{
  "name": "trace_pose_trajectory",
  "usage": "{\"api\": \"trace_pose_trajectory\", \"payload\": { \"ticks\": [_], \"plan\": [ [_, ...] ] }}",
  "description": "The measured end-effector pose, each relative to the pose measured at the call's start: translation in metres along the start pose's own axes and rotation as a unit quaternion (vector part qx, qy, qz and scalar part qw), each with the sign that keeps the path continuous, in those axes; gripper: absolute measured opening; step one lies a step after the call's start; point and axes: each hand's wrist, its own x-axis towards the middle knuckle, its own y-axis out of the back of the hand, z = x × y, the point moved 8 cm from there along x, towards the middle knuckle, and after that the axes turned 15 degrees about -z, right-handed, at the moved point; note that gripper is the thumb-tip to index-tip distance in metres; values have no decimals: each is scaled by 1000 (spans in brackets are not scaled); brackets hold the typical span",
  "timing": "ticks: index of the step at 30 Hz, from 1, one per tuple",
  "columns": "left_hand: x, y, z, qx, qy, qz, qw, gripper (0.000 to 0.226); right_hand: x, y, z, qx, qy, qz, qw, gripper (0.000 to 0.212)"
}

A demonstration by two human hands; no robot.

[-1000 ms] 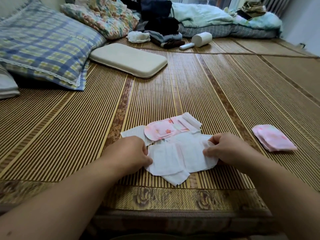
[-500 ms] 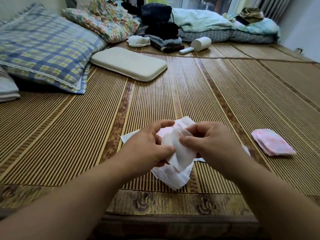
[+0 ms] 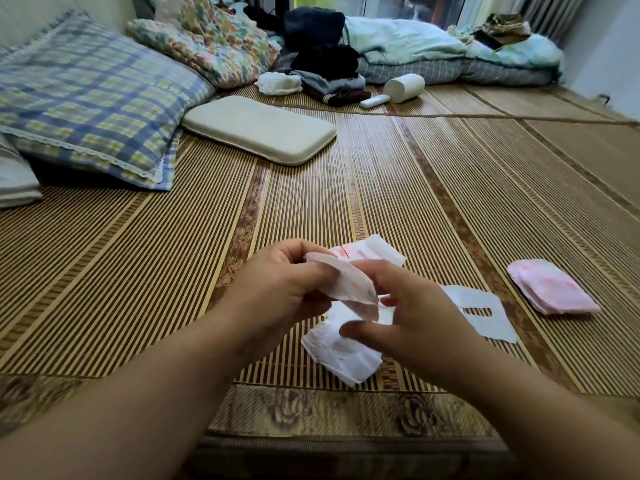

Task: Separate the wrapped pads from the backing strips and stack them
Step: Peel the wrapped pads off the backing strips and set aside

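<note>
My left hand pinches one end of a white pad held above the mat. My right hand grips the pad's lower end and the white backing strip that hangs from it. Under both hands lies a loose pile of white backing strips. More pink-and-white wrapped pieces lie just beyond my fingers. A flat white backing sheet with a slot in it rests to the right. Farther right sits a stack of pink wrapped pads.
Everything lies on a striped bamboo mat with a patterned front border. A cream cushion, a plaid pillow, piled clothes and bedding, a white cup and a remote lie farther back.
Both hands lifted a pad off the pile and came together over it. The pad now sits flatter between my fingers, and the slotted backing sheet on the right is uncovered.
</note>
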Motion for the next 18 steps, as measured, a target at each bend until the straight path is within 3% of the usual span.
{"api": "trace_pose_trajectory", "payload": {
  "ticks": [2,4,7,10,12,14,16,18],
  "plan": [
    [2,-3,0,-1,-8,-2,1000,10,-3,7,-5,-30,22,53,998,23],
    [3,-3,0,46,-20,5,999,24,-7,23,5,-20,11,102,994,30],
    [3,0,5,231,-46,37,971,36,-19,71,46,90,-48,176,979,20],
    [3,-2,7,402,-54,48,913,35,-49,120,109,216,-140,262,930,19],
    [5,-4,3,432,-52,34,900,31,-80,149,153,193,-229,333,894,8],
    [5,-5,-1,447,-42,18,894,30,-109,164,191,201,-309,379,849,28],
    [6,-3,-4,460,-33,13,887,28,-130,166,219,243,-363,387,812,39],
    [7,-2,-6,467,-32,10,884,25,-139,160,235,268,-400,355,802,35]
  ]
}}
